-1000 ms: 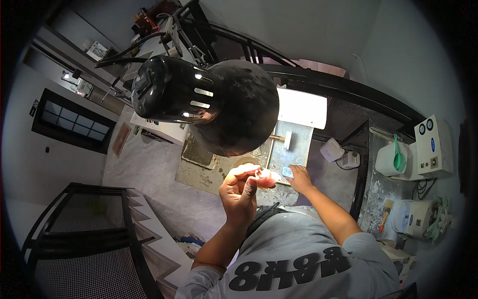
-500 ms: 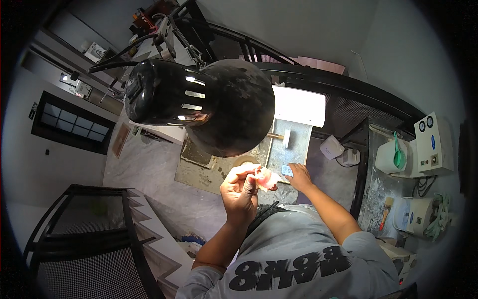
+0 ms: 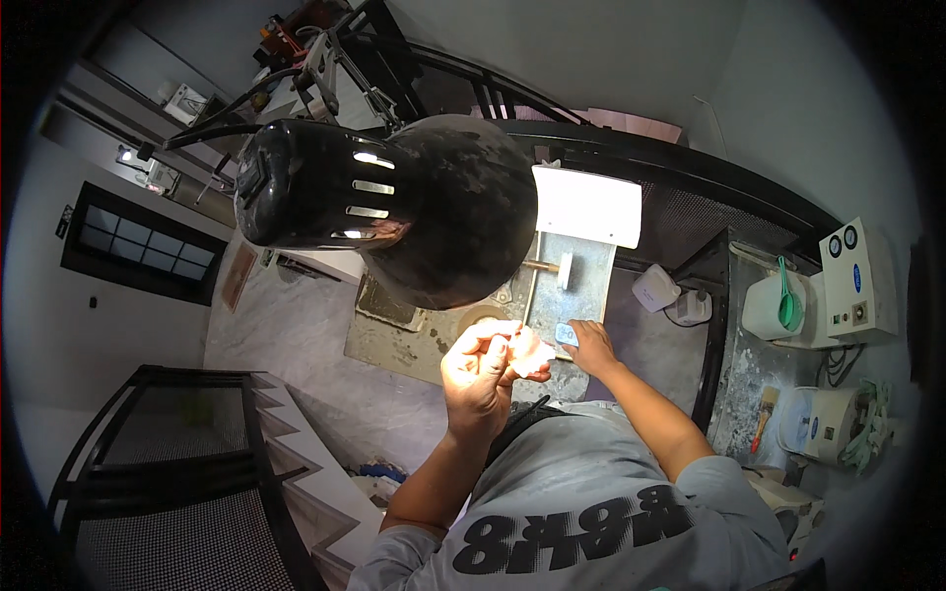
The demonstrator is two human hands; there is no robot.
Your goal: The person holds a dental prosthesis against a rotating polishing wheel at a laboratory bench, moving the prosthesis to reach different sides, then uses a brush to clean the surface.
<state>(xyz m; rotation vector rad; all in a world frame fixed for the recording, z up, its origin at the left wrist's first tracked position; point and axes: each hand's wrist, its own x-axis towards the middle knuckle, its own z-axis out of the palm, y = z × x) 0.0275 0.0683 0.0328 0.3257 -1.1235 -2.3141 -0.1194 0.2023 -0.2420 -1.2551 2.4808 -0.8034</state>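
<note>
Grey walls (image 3: 808, 128) wrap round our workspace, with a pale marbled floor (image 3: 296, 340) underneath. Our counter (image 3: 394, 355) is pretty grubby, and a second, stained side counter (image 3: 734, 364) runs off to our right. We've got a big black lamp (image 3: 443, 212) covering much of the main counter from our view. Along that counter's right edge lies a metal plate (image 3: 586, 295), with a bright white panel (image 3: 586, 207) at its far end. A white bin (image 3: 764, 307) sits on the side counter.

Now our hands: the left hand (image 3: 477, 379) is clamped, thumb and fingers together, on a pink, irregular piece (image 3: 532, 350), brightly lit in front of the counter's near edge; we can't tell how high it's held. Our right hand (image 3: 593, 347) is by the near right corner, fingers against a small blue-and-white block (image 3: 567, 334). Can't tell if they're actually gripping it.
</note>
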